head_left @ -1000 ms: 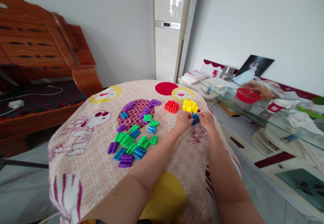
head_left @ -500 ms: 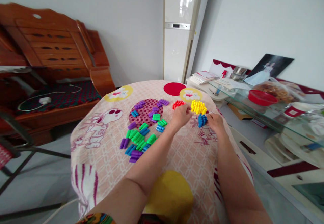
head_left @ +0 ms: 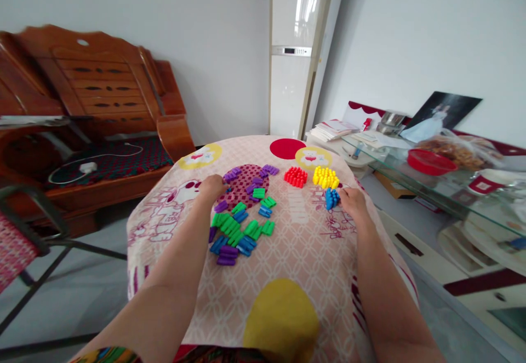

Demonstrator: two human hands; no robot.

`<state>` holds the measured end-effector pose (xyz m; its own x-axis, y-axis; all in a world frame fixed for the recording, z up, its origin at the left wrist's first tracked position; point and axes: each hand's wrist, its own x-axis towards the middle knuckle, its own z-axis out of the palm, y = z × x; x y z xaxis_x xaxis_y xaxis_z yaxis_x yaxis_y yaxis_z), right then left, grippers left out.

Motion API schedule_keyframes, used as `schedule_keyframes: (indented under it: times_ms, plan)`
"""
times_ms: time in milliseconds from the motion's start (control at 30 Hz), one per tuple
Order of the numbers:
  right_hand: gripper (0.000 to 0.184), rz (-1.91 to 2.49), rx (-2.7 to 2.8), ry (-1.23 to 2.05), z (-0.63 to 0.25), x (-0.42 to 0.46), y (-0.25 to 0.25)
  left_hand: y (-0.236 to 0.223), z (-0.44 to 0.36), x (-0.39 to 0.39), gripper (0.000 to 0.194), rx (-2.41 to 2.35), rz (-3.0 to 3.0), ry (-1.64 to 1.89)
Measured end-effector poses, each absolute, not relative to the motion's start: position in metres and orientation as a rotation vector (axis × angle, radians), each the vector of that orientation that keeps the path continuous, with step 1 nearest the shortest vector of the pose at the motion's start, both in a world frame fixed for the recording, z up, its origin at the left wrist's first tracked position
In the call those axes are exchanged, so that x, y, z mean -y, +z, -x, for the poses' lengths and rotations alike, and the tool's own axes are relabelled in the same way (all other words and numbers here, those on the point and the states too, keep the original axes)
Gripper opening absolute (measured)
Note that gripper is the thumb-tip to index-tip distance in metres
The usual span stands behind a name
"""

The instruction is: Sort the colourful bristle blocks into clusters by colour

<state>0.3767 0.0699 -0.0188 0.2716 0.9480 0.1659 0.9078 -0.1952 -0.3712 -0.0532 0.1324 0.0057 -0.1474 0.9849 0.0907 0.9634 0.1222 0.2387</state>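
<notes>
My left hand [head_left: 213, 188] reaches over the far left of the round table, fingers closed at a small blue toy block [head_left: 229, 190] that they partly cover. My right hand [head_left: 352, 203] rests on the right side, its fingertips pinching the edge of a knobbly cluster of blue toy blocks [head_left: 332, 199]. Just behind that cluster stand a yellow cluster [head_left: 326, 177] and, to its left, a red cluster [head_left: 296, 177]. Loose green blocks [head_left: 230, 223], purple blocks [head_left: 227, 255] and more blue blocks [head_left: 265, 211] lie scattered on the left half.
A patterned cloth [head_left: 287, 253] covers the table. To the right is a glass-topped cabinet [head_left: 382, 168] with a red bowl [head_left: 431, 161], papers and a bagged item. A wooden bench [head_left: 110, 100] stands at left, near a metal-framed chair [head_left: 24, 242].
My left hand has left the blue cluster, passed the red cluster and crossed left to a loose blue block. My right hand stays at the blue cluster. The view has turned left.
</notes>
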Motion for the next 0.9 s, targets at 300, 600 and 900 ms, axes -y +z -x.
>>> schedule_keyframes:
  times_ms: [300,600,900]
  plan:
    - [0.042,2.171,1.696,0.054,-0.376,-0.072,-0.019,0.036,0.001,-0.127,0.024,-2.025,-2.159,0.691]
    - [0.043,2.183,1.714,0.032,-0.375,-0.072,-0.019,0.009,-0.162,-0.105,0.025,-1.337,-2.328,0.625]
    - [0.043,2.196,1.727,0.027,-0.375,-0.072,-0.018,-0.031,-0.195,-0.097,0.034,-1.128,-2.306,0.707]
